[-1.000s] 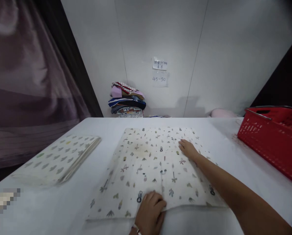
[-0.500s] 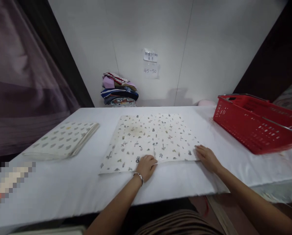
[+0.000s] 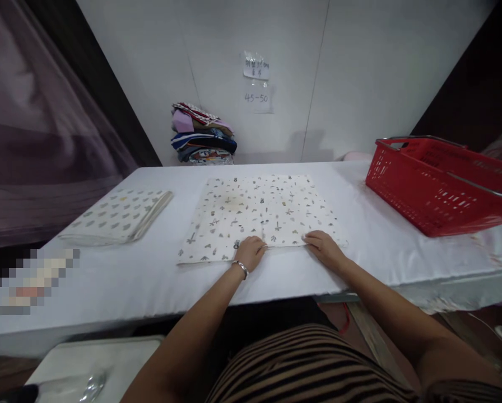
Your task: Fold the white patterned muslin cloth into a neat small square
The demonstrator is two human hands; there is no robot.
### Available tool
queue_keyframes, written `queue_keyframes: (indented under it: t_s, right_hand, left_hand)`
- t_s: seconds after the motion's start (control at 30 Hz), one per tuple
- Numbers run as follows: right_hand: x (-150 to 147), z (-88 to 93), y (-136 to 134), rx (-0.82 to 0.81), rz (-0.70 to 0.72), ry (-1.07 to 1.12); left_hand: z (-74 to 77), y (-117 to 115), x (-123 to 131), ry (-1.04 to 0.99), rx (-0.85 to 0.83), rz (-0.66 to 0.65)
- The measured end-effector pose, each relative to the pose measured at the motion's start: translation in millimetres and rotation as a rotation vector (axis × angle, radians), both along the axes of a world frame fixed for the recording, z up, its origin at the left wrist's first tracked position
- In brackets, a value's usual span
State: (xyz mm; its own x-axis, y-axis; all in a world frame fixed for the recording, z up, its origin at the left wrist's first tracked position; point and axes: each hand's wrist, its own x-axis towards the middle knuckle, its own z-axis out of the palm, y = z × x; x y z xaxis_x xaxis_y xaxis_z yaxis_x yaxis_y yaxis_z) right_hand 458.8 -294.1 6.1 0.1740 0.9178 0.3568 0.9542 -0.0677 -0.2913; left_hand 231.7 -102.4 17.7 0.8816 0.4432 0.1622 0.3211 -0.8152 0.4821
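Grip of the left hand (image 3: 250, 253) rests, fingers together, on the near edge of the patterned cloth (image 3: 255, 212) at 6 o'clock; the right hand (image 3: 325, 249) has its fingertips on that edge at 5. Whether either pinches fabric cannot be made out. The cloth lies flat on the white table (image 3: 150, 291). Around it, a folded print cloth (image 3: 116, 216) sits at 9 o'clock, a pixelated patch (image 3: 36, 282) at 8, and a red basket (image 3: 406, 193) at 3. By the far edge, at 11, is a textile stack (image 3: 203, 137). At 12, on the wall (image 3: 360, 67), the lower paper (image 3: 257, 101) reads "45-50"; the upper paper (image 3: 256, 67) bears handwritten Chinese characters, too blurred to read fully.
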Motion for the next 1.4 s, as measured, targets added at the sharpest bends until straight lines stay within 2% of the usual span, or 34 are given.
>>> queue_keyframes:
  t_s: [0.3, 0.43, 0.53, 0.73, 0.87, 1.03, 1.2, 1.4]
  right_hand:
    - [8.2, 3.4, 3.7, -0.06, -0.014, 0.124]
    - [10.6, 0.0, 7.1, -0.021, -0.039, 0.195]
    - [8.5, -2.1, 7.5, 0.029, -0.042, 0.213]
    - [5.4, 4.3, 7.4, 0.03, 0.01, 0.088]
    - [8.7, 8.0, 11.9, 0.101, -0.019, -0.044]
    - [7.3, 1.6, 10.6, 0.087, 0.087, -0.177]
    - [4.1, 1.5, 5.9, 0.037, 0.12, -0.155]
    - [3.5, 8.0, 4.5, -0.045, 0.148, -0.116]
  left_hand:
    - [-4.1, 0.2, 2.0, -0.051, -0.034, 0.049]
    - [-3.4, -2.3, 4.6, -0.07, -0.026, 0.077]
    - [-2.6, -6.5, 7.5, -0.069, 0.009, 0.045]
    - [0.8, -7.6, 15.2, -0.033, 0.073, 0.005]
    - [2.3, -3.2, 19.0, -0.075, 0.236, 0.036]
    - [-2.5, -5.4, 15.4, 0.058, 0.387, -0.065]
    - [-2.7, -9.7, 11.3, 0.059, 0.421, -0.063]
    - [1.2, -14.1, 7.6, 0.067, 0.373, -0.071]
